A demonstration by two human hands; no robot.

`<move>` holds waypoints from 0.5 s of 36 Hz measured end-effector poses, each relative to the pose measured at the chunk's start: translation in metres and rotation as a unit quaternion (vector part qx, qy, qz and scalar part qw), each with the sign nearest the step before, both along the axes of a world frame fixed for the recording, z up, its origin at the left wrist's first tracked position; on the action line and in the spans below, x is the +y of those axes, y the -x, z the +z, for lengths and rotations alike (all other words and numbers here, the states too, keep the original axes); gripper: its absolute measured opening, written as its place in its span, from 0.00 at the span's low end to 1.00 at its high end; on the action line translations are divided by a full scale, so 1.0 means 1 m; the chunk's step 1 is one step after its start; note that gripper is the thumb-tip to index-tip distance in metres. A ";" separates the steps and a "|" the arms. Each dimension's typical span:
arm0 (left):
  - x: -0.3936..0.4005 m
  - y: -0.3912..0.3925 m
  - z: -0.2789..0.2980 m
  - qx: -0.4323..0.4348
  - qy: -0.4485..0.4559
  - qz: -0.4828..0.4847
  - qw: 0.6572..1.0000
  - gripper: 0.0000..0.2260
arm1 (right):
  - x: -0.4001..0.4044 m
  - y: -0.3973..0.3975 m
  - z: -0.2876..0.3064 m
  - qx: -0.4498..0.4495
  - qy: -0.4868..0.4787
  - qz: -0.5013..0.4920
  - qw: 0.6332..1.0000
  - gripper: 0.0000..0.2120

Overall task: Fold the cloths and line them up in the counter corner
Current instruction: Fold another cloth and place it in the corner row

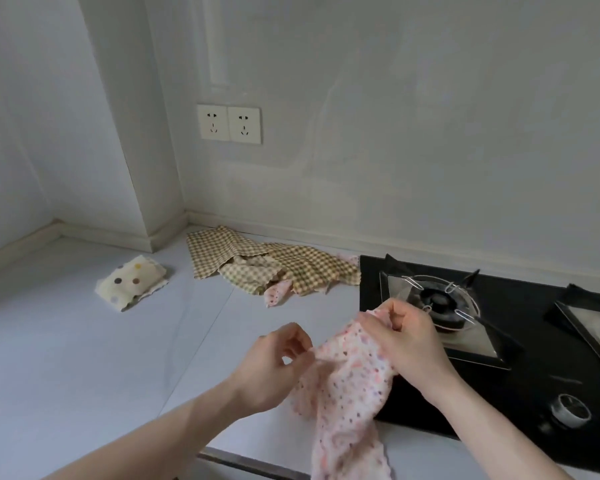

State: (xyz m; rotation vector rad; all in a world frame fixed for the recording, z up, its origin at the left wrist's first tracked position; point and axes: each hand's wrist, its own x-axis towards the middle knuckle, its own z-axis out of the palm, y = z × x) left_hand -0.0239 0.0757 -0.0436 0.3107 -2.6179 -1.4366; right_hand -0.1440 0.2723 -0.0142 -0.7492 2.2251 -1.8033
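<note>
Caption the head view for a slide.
Both hands hold up a pink cloth beside the stove; one folded cloth lies near the counter corner.

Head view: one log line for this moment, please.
left hand: pinching pink cloth | right hand: gripping its top edge | dotted cloth: folded | checked cloths: unfolded

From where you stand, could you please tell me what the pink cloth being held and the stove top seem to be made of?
Pink dotted cloth: soft, fuzzy fabric, perhaps microfibre; it drapes limply. Black stove top: smooth and glossy, likely glass; it shows faint reflections.
</note>
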 end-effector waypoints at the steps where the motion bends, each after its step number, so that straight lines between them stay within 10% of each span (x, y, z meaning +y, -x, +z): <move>1: -0.006 0.003 -0.012 0.004 -0.023 0.003 1.000 0.03 | -0.003 0.005 -0.013 0.000 0.002 -0.003 1.000 0.21; 18: 0.003 -0.003 -0.098 0.060 -0.001 0.000 0.998 0.09 | -0.006 -0.007 -0.128 0.171 0.040 -0.128 0.976 0.16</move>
